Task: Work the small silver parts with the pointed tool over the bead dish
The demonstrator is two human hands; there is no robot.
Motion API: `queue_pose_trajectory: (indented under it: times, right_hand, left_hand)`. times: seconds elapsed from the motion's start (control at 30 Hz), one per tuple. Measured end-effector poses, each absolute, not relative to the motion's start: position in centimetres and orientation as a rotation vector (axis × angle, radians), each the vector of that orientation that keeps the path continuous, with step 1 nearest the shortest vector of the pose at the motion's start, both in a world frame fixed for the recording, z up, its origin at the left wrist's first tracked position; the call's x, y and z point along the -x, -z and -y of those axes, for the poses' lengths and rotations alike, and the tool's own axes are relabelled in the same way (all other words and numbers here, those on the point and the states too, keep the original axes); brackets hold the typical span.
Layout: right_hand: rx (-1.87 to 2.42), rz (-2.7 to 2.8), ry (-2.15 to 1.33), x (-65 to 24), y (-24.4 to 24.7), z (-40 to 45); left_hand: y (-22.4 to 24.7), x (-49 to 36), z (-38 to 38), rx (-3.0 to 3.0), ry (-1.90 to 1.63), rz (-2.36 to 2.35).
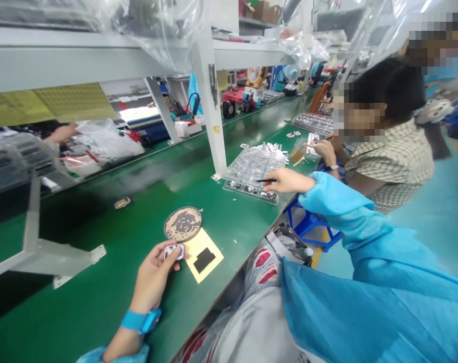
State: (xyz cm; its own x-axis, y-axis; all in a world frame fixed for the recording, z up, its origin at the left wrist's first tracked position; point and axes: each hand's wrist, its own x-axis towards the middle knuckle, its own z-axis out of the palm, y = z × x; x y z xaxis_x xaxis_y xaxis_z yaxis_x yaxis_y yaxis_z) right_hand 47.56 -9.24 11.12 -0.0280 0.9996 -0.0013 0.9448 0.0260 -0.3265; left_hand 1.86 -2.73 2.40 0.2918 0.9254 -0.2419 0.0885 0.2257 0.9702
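The left hand (155, 269) pinches a white part (169, 250) between thumb and fingers; a dish (165, 232) lies just beyond, a yellow sheet (202, 242) to the hand's right. The right hand (289, 180), stretched well out, grips a black tool (265, 180) over a tray (251, 166).

From my station I am reading green benchtop (111, 227) as smooth, glossy. White post (209, 101) is looking like painted metal. Clear tray (247, 166) is showing shiny plastic; plastic film (164, 35) is gleaming, wrinkled. 1 yellow sheet (202, 241) is appearing as matt paper. Dark grains (185, 224) are looking rough, small white piece (170, 250) smooth, plastic-like. Blue sleeve (330, 196) is showing creased cloth, faintly sheeny.
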Motion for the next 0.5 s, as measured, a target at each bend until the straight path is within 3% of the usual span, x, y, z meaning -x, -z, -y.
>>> queue_pose_trajectory:
  times: [0.1,0.27,0.5]
  right_hand:
    - [2.136,1.974,-0.371,-49.4,-11.1,7.8]
    - [2.488,1.48,-0.028,-53.3,-10.8,1.7]
    - [2.69,1.241,-0.127,-55.2,-10.8,-4.9]
  left_hand:
    - [-2.7,-2.2,2.8,-1.199,-0.799,-1.116]
    - [-2.8,-2.3,2.6,-1.214,-0.795,-1.114]
    - [-2.4,-2.1,2.4,-1.211,-0.763,-1.124]
